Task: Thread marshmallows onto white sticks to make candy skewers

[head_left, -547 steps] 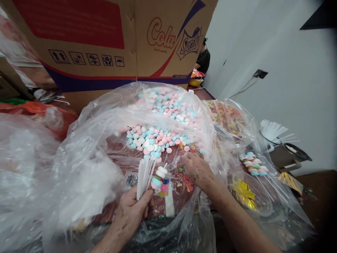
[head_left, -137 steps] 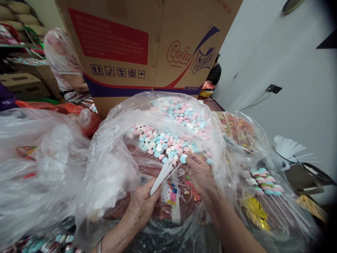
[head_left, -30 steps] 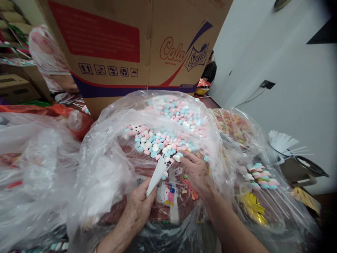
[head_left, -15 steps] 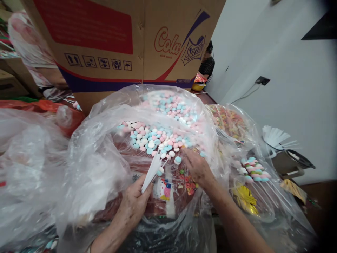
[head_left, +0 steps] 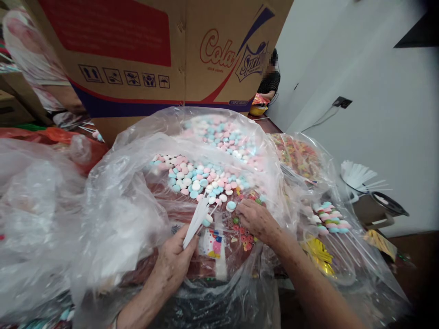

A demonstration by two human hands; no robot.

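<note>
My left hand [head_left: 171, 265] grips a bundle of white sticks [head_left: 195, 219]; one stick carries a candy near its tip. My right hand [head_left: 255, 219] lies palm down on small ring-shaped sweets [head_left: 244, 237], fingers bent over them, just below a blue-white candy [head_left: 231, 206]. What its fingers pinch is hidden. Both hands reach into a wide clear plastic bag [head_left: 137, 183] holding a heap of pink, blue and white candies [head_left: 199, 176].
A large Cola Sprite cardboard box [head_left: 154, 59] stands behind the bag. Another clear bag [head_left: 325, 214] on the right holds finished candy skewers and gold wrappers. White sticks fan out of a pot [head_left: 372, 203] at far right. Another person sits beyond the box.
My right hand has come back from the candy heap toward me and settled on the ring sweets. The left hand keeps the stick bundle, nearly still.
</note>
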